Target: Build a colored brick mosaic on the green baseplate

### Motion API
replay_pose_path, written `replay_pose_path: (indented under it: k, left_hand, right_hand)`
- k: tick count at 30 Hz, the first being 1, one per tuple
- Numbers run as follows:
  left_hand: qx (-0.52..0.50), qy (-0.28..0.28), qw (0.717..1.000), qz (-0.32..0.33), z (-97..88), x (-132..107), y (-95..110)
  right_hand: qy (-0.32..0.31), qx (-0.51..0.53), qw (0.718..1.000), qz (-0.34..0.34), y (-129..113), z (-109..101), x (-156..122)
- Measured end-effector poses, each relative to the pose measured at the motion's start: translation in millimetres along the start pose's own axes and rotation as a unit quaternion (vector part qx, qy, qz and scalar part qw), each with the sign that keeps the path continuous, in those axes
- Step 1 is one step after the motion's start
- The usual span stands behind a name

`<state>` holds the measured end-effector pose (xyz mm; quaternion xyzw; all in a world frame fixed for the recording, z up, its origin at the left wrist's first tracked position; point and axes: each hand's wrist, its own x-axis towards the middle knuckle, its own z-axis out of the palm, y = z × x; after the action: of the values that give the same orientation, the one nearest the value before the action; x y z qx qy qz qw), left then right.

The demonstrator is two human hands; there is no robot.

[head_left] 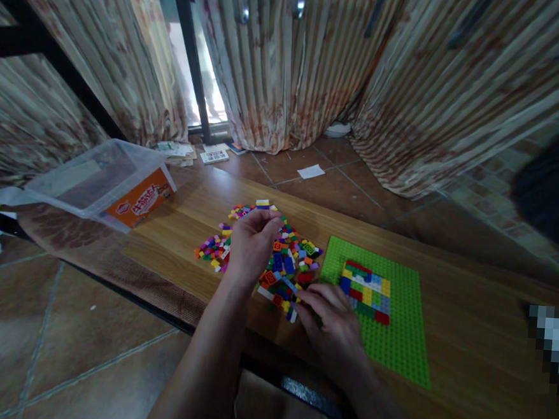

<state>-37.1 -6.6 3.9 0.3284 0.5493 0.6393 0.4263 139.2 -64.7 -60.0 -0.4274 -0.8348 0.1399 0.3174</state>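
A heap of small coloured bricks (288, 261) lies on a low wooden table (467, 325). My left hand (252, 241) hovers over the heap's left part with the fingers curled in a pinch; what it holds is hidden. My right hand (332, 318) rests at the heap's near right edge, fingers bent and pressed onto the bricks. Just right of it lies a green baseplate (394, 345) carrying a small block of stacked coloured bricks (366, 291).
A clear plastic tub (102, 184) with an orange label lies tipped at the table's left end. Striped curtains (290, 63) hang behind, with papers (311, 171) on the tiled floor. A dark shape (556, 184) and a pixelated patch sit at the right edge.
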Motion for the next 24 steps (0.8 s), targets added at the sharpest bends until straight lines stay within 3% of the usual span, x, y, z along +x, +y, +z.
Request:
replay_pose_path:
  k: [6,12,14,16,21,24]
  left_hand:
    - [0.013,-0.004,1.000,0.009,2.5,-1,-3]
    - [0.048,-0.052,0.997,0.006,3.9,-1,-8]
    - [0.072,-0.092,0.993,-0.013,7.0,-5,-8]
    - [0.087,-0.171,0.980,-0.047,11.9,-13,-7]
    - [0.033,-0.378,0.911,-0.160,28.7,-37,-4]
    - [-0.007,-0.391,0.901,-0.190,37.4,-43,-7]
  right_hand:
    - [0.004,0.013,1.000,0.016,-1,5,3]
    - [0.050,0.115,0.985,0.122,-3,-5,5]
    - [0.088,0.154,0.971,0.158,-2,-10,6]
    - [0.136,0.188,0.955,0.186,0,-14,7]
    - [0.244,0.237,0.916,0.214,7,-23,8]
    - [0.256,0.226,0.917,0.207,10,-28,8]
